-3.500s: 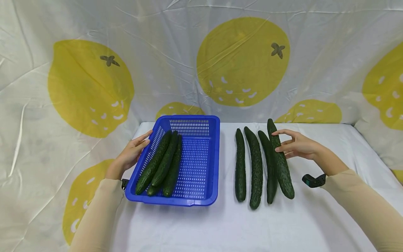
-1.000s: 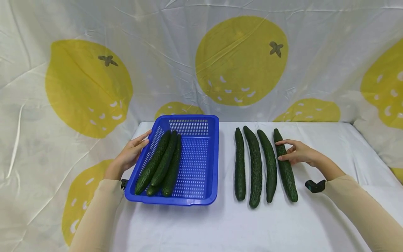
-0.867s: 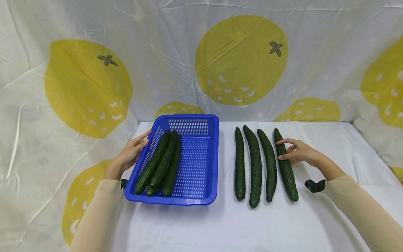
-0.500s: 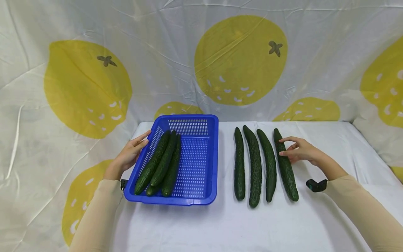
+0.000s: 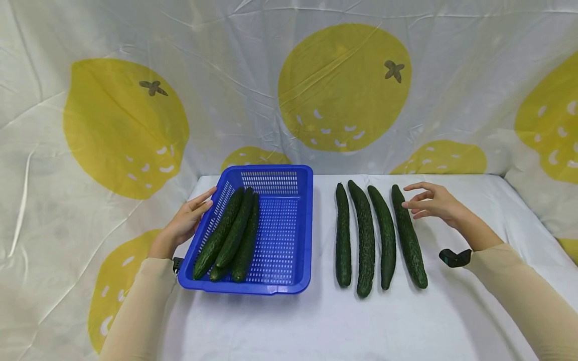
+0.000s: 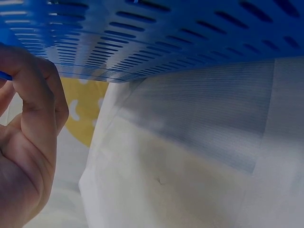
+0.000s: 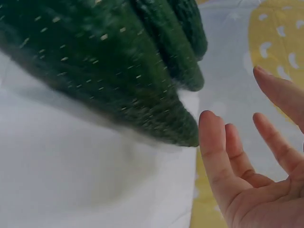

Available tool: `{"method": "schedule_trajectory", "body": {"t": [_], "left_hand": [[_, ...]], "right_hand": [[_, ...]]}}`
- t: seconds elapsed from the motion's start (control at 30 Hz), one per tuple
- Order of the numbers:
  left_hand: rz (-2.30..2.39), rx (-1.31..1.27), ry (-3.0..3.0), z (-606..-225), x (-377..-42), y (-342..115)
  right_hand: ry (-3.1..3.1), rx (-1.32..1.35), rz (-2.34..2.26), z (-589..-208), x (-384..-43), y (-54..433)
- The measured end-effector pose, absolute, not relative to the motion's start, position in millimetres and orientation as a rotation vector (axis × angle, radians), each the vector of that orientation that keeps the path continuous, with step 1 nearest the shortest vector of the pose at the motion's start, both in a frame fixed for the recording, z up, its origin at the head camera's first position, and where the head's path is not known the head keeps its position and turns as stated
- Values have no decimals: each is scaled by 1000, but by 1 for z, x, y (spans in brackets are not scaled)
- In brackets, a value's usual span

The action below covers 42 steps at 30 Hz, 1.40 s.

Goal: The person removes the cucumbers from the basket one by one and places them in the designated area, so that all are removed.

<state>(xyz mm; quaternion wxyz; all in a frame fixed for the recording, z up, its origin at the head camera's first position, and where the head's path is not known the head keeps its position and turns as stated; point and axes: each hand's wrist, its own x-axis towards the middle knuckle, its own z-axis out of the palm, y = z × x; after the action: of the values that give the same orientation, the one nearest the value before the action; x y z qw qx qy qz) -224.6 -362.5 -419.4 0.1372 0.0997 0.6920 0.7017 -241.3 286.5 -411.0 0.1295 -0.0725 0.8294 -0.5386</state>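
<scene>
Four cucumbers (image 5: 366, 245) lie in a row on the counter (image 5: 316, 323), right of the basket (image 5: 280, 235), where more cucumbers (image 5: 235, 233) rest along the left side. The rightmost cucumber (image 5: 411, 245) no longer overlaps its neighbour but lies apart from it. The right hand (image 5: 437, 203) has released it and moved toward its far end, fingers spread; contact is unclear. The left hand (image 5: 184, 224) still grips the basket's left rim, fingers curled.
</scene>
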Motion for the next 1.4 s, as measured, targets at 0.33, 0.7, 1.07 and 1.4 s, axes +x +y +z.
{"method": "schedule_trajectory", "body": {"t": [0.33, 0.7, 1.07, 1.4], "left_hand": [[2039, 286, 1997, -419, -224, -361], [2027, 289, 1995, -417, -226, -360], [2037, 292, 1981, -414, -226, -360], [2028, 285, 1998, -417, -223, -361]], "right_hand": [[2359, -317, -1653, -379, -247, 261], [2289, -430, -1642, -351, -257, 223], [2231, -496, -1661, -325, -267, 171], [2175, -549, -1671, -321, -270, 128]]}}
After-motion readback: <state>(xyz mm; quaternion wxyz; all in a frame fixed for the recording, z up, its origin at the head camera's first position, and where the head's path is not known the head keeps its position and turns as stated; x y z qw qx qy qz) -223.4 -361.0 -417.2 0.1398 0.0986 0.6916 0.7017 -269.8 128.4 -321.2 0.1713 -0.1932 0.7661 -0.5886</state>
